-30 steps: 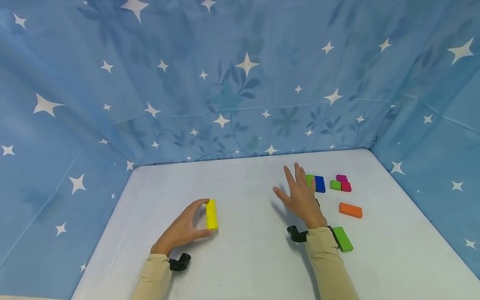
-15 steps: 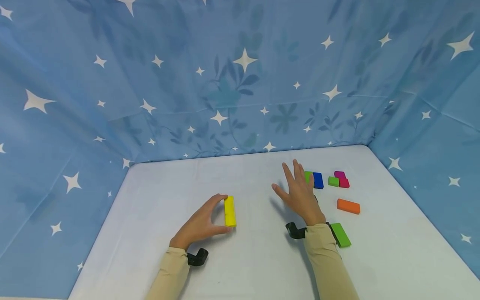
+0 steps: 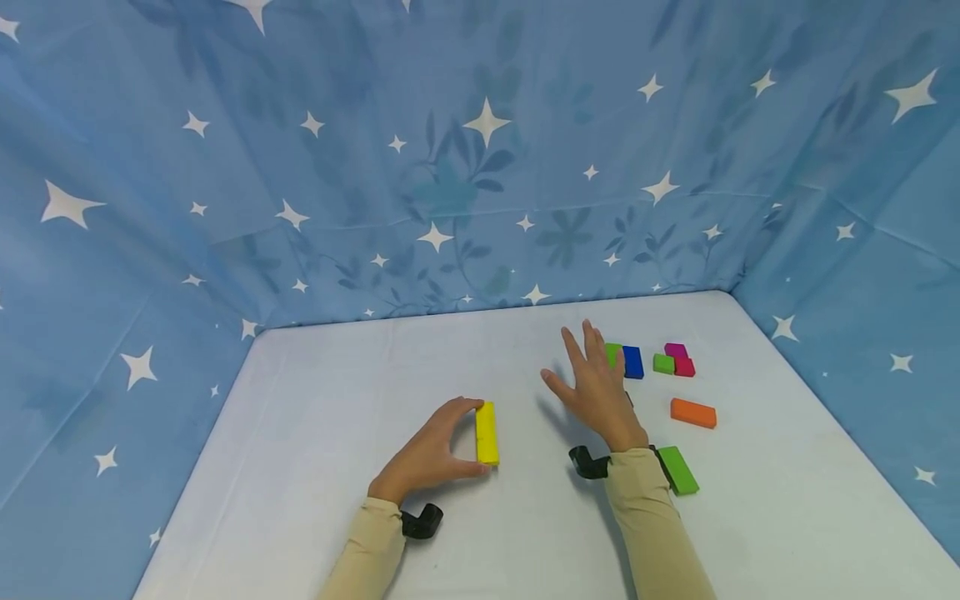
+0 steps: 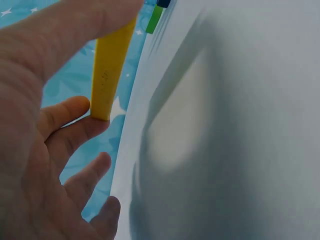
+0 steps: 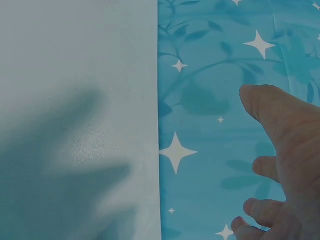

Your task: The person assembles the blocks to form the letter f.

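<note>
Near the middle of the head view, my left hand (image 3: 431,454) pinches a yellow rectangular block (image 3: 487,433) end to end between thumb and fingertips. In the left wrist view the yellow block (image 4: 107,70) is held above the white surface, its shadow apart from it. My right hand (image 3: 600,396) hovers with spread fingers and holds nothing. Beside its fingers lie a light green block (image 3: 612,353), partly hidden, and a blue block (image 3: 633,362). The right wrist view shows the right hand (image 5: 295,165) with nothing in its grasp.
Farther right on the white table (image 3: 337,375) sit a small green block (image 3: 663,363), a magenta block (image 3: 676,350) and a red-pink block (image 3: 684,367). An orange block (image 3: 693,413) and a longer green block (image 3: 678,471) lie nearer. Blue star-patterned cloth (image 3: 375,167) surrounds the table.
My left hand has carried the yellow block rightward, closer to the right hand. The right hand has stayed nearly still, and the view has shifted slightly.
</note>
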{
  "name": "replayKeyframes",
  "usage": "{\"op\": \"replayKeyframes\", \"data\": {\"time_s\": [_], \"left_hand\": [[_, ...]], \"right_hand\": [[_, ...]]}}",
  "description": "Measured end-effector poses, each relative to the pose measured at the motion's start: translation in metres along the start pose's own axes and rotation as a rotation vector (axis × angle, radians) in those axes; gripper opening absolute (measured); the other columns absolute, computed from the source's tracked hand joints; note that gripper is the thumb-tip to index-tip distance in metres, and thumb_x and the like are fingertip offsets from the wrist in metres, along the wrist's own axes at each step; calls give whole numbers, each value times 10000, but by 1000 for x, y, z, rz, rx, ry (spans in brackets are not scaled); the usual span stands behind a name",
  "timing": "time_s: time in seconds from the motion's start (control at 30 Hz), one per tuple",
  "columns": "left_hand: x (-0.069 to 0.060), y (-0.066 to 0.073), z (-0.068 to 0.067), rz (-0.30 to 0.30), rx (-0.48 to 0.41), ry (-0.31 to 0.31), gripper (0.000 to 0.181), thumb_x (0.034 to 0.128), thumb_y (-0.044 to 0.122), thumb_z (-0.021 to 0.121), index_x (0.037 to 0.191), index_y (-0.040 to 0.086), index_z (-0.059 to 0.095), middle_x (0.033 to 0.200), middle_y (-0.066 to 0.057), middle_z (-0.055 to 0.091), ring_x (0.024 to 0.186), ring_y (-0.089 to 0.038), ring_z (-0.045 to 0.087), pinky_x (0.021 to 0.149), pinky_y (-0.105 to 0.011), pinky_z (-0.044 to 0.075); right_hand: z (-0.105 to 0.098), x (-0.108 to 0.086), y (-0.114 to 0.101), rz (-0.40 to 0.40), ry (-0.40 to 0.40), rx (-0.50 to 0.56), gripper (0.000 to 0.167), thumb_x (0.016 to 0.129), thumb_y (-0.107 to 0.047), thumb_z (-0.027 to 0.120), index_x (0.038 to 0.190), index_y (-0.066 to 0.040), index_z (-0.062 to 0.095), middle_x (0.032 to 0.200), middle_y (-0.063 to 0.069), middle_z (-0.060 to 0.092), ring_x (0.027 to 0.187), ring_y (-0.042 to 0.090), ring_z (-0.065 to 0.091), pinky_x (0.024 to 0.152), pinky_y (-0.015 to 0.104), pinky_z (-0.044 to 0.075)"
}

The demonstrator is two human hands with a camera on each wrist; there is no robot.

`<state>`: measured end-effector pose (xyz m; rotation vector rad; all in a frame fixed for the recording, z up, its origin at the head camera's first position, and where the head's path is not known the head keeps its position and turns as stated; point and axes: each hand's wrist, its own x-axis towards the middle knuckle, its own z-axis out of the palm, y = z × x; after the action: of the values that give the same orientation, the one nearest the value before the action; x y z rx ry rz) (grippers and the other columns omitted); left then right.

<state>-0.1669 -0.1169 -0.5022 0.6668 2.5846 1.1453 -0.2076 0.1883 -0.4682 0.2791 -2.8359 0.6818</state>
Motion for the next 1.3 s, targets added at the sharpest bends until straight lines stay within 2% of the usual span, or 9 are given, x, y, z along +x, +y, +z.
{"op": "replayKeyframes", "data": {"time_s": [0.23, 0.57, 0.7, 0.93, 1.17, 1.3], "left_hand": [[2, -2, 13, 1, 22, -6, 932, 828, 498, 892, 1619, 263, 459, 1700, -65, 367, 1586, -317, 276, 1255, -594, 298], [1, -3, 16, 48, 94, 12, 892, 830, 458, 907, 1575, 190, 496, 1627, -60, 452, 1528, -316, 347, 1248, -550, 333], [1, -4, 17, 40, 106, 20, 876, 827, 457, 914, 1556, 192, 507, 1628, -72, 440, 1517, -306, 360, 1234, -537, 362], [1, -5, 19, -3, 120, 3, 870, 832, 507, 887, 1559, 208, 513, 1653, -76, 430, 1563, -343, 307, 1260, -585, 294], [2, -5, 21, 58, 161, -6, 852, 861, 485, 860, 1569, 172, 505, 1613, -33, 479, 1564, -298, 317, 1314, -503, 158], [2, -5, 21, 75, 147, -17, 866, 879, 534, 820, 1586, 158, 490, 1642, -80, 434, 1548, -321, 331, 1311, -534, 152]], "right_hand": [[2, -2, -1, 3, -2, -9, 845, 1026, -408, 721, 1670, -17, 338, 1733, 306, 146, 1587, 507, 154, 1191, 826, 74], [0, 2, -2, 22, -18, -21, 847, 1029, -420, 709, 1678, -33, 328, 1743, 289, 130, 1594, 494, 143, 1203, 810, 70], [-1, 1, -3, 24, -19, -20, 845, 1028, -418, 710, 1673, -23, 335, 1739, 294, 137, 1591, 500, 147, 1201, 812, 77], [0, -1, -2, 27, -21, -28, 839, 1026, -415, 713, 1666, -15, 347, 1733, 303, 150, 1586, 508, 162, 1196, 818, 94], [-1, -2, -2, 31, -23, -37, 842, 1024, -417, 716, 1668, -19, 347, 1736, 298, 146, 1586, 506, 166, 1201, 811, 92], [-2, -2, 0, 35, -27, -33, 834, 1028, -404, 714, 1668, -18, 345, 1738, 298, 140, 1586, 508, 161, 1201, 812, 88]]}}
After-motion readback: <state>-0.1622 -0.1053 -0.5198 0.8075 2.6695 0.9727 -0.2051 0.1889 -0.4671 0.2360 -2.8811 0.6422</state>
